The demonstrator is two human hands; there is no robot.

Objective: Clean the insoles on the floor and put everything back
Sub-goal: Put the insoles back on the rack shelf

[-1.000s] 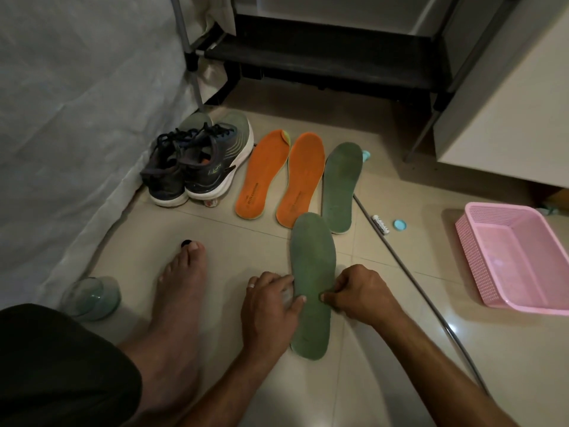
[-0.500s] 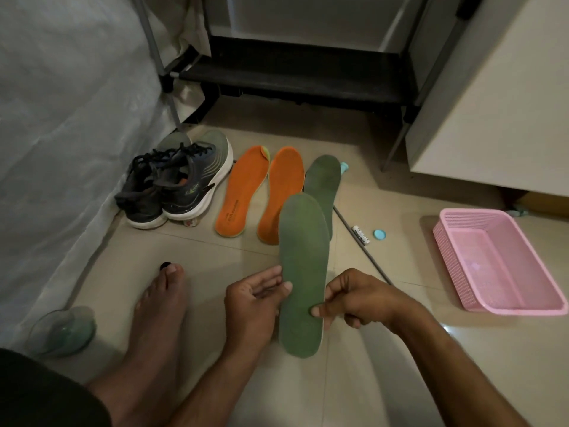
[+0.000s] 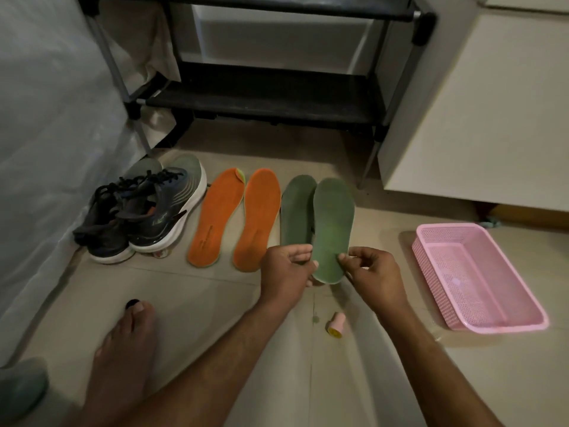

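Observation:
I hold a green insole up off the tiled floor, its toe pointing away from me. My left hand pinches its left edge near the heel and my right hand pinches the right edge. A second green insole lies on the floor just left of and partly behind the held one. Two orange insoles lie side by side further left. A pair of dark running shoes stands at the far left against a plastic sheet.
A pink mesh basket sits on the floor at the right. A small pink and yellow bottle lies below my hands. My bare foot rests at lower left beside a glass bowl. A black rack and a white cabinet stand behind.
Both hands lifted the green insole off the floor and carried it forward and right, next to the other green insole. The view tilted up toward the rack.

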